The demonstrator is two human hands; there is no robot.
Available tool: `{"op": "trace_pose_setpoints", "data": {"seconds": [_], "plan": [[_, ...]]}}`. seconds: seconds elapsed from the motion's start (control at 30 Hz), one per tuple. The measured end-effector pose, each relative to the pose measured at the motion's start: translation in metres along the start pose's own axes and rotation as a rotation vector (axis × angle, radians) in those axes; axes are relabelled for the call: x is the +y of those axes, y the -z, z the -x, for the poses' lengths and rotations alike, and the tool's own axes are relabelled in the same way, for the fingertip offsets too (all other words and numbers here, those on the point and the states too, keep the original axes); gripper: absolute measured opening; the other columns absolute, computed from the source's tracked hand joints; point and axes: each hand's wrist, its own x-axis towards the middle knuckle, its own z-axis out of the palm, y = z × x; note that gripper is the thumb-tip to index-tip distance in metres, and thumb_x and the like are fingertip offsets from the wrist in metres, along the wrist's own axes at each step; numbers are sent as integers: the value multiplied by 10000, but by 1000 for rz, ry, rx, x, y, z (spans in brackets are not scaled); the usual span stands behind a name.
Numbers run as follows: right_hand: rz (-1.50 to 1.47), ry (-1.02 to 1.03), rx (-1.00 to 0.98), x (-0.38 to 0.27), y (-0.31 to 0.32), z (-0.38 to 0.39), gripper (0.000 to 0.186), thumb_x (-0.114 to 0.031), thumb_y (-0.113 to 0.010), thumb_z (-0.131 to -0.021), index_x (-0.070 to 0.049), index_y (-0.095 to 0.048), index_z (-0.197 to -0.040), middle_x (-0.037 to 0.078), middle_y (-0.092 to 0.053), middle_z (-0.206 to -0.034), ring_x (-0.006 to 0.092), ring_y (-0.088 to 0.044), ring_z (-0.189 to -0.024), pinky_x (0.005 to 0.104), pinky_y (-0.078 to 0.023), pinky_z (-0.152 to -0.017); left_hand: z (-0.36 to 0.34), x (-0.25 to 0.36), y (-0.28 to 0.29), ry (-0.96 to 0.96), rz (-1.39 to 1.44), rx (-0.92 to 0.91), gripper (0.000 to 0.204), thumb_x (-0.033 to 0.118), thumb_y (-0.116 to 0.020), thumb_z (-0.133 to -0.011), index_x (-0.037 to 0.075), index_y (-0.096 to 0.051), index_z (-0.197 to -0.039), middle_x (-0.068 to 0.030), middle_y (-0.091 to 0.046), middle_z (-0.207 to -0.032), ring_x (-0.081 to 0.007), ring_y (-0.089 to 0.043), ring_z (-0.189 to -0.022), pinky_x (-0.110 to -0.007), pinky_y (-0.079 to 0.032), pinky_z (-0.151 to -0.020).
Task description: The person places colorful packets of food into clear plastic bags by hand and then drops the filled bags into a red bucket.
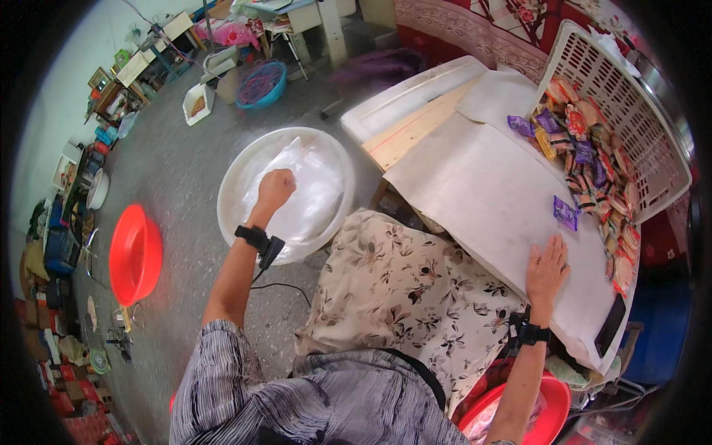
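Observation:
My left hand is a closed fist over a round white basin on my left. Clear plastic bags or sheeting lie in that basin, behind and around the fist. What the fingers hold, if anything, is hidden. My right hand lies with its fingers stretched out on a pale covered work surface. Just beyond its fingertips is a single purple packet. Farther off, a heap of small wrapped snack packets, red, purple and yellow, spills from a tipped white plastic crate.
A red basin is on the floor at the left. Another red tub sits below my right forearm. A blue tub of purple strands stands farther back beside a white container. Flowered cloth covers my lap.

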Motion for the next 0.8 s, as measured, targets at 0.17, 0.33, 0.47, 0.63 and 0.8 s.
{"op": "trace_pose_setpoints", "data": {"seconds": [0.17, 0.33, 0.47, 0.63, 0.8], "plan": [[-44, -8, 7, -6, 8, 2, 555, -364, -461, -969, -52, -380, -1421, 95, -336, -1513, 293, -301, -1392, 601, -257, -1069, 8, 78, 64, -323, 204, 184, 115, 89, -653, -740, 4, -609, -803, -155, -643, -844, -341, -599, -754, -421, -468, -647], [-81, -7, -8, -10, 13, 1, 562, -328, -491, -935, -37, -395, -1405, 104, -342, -1504, 303, -290, -1393, 607, -239, -1077, 2, 175, 111, -440, 333, -19, 169, 77, -620, -781, -19, -600, -918, -113, -625, -826, -245, -602, -756, -343, -465, -611], [-131, -23, -29, -16, 15, 0, 570, -342, -504, -926, -26, -407, -1391, 108, -343, -1498, 311, -276, -1395, 604, -227, -1084, -23, 237, 108, -681, 243, -262, 119, 63, -566, -754, -5, -591, -849, -107, -624, -816, -265, -588, -799, -365, -461, -691], [-150, -36, -7, -11, 21, 0, 573, -362, -508, -926, -25, -416, -1380, 110, -349, -1490, 312, -276, -1390, 614, -218, -1086, -38, 331, 65, -920, -19, -318, 113, 30, -533, -741, 52, -591, -835, -104, -599, -789, -298, -536, -918, -405, -391, -883], [-182, -17, 24, -16, 20, 2, 574, -364, -517, -922, -27, -418, -1376, 113, -348, -1484, 317, -278, -1384, 618, -228, -1078, -34, 388, -8, -1156, 139, 302, 182, 30, -590, -761, 49, -571, -941, -125, -608, -870, -319, -548, -938, -454, -391, -898]]}}
